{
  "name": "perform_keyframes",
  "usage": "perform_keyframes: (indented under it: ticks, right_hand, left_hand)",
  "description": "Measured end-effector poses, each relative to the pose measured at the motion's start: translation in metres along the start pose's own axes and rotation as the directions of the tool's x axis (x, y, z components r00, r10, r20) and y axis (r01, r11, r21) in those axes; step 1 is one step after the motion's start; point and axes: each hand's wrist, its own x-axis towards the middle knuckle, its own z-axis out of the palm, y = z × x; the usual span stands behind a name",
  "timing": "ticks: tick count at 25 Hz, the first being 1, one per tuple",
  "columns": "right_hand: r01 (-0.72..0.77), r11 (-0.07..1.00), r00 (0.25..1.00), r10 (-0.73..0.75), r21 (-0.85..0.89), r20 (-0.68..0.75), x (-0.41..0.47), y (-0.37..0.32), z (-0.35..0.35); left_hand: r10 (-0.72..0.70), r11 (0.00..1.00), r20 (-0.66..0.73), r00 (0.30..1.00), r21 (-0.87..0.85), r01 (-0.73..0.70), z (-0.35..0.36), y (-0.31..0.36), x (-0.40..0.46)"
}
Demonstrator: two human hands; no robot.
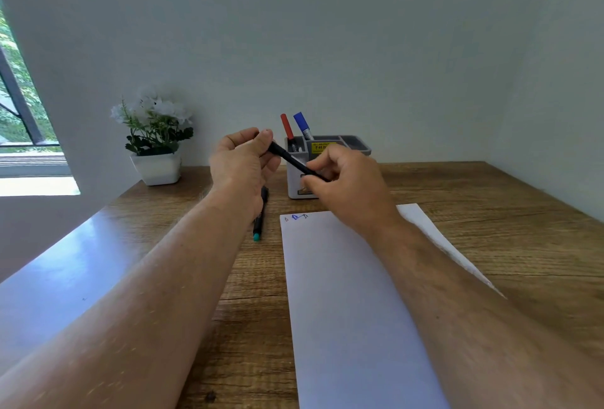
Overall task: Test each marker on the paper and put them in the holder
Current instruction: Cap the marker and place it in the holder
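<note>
Both hands hold one black marker [291, 158] in the air in front of the holder. My left hand [243, 160] pinches its upper left end and my right hand [346, 179] grips its lower right end. The grey and white holder [356, 142] stands at the back of the desk with a red marker [287, 126] and a blue marker [302, 124] upright in its left compartments. Another black marker with a teal end [260, 222] lies on the desk beneath my left wrist. The white paper [343, 294] lies in front, with small scribbles at its top left corner.
A white pot of white flowers [155, 140] stands at the back left of the wooden desk [506, 229]. Walls close the desk at the back and right. A window is at the far left.
</note>
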Motion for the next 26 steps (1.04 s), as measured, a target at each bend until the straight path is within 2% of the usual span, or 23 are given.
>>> perform_keyframes:
  ticks: [3, 8, 15, 18, 23, 26]
  right_hand:
    - [0.053, 0.999, 0.999, -0.053, 0.009, -0.014, 0.001, 0.001, 0.007]
    - [0.029, 0.999, 1.000, -0.029, 0.014, 0.002, 0.004, -0.002, 0.014]
    - [-0.128, 0.980, 0.992, 0.127, 0.149, 0.018, 0.005, -0.003, 0.008]
    - [-0.143, 0.978, 0.990, 0.144, 0.154, 0.005, 0.005, -0.003, 0.008]
    - [-0.181, 0.976, 0.983, 0.183, 0.120, -0.006, 0.004, 0.002, 0.009]
    - [-0.248, 0.967, 0.965, 0.242, -0.056, -0.100, 0.007, 0.012, 0.003]
  left_hand:
    - [0.023, 1.000, 0.013, 1.000, -0.012, -0.022, -0.001, 0.000, 0.003]
    - [0.026, 1.000, 0.016, 1.000, -0.014, -0.026, -0.004, -0.003, 0.009]
    - [0.057, 0.998, 0.049, 0.997, 0.035, -0.059, 0.001, -0.007, 0.005]
    - [0.072, 0.986, 0.141, 0.987, 0.138, -0.091, 0.005, -0.011, -0.001]
    - [0.200, 0.913, 0.225, 0.954, 0.310, -0.265, 0.006, -0.010, -0.010]
    - [0.359, 0.808, 0.283, 0.889, 0.383, -0.448, 0.008, -0.005, -0.019]
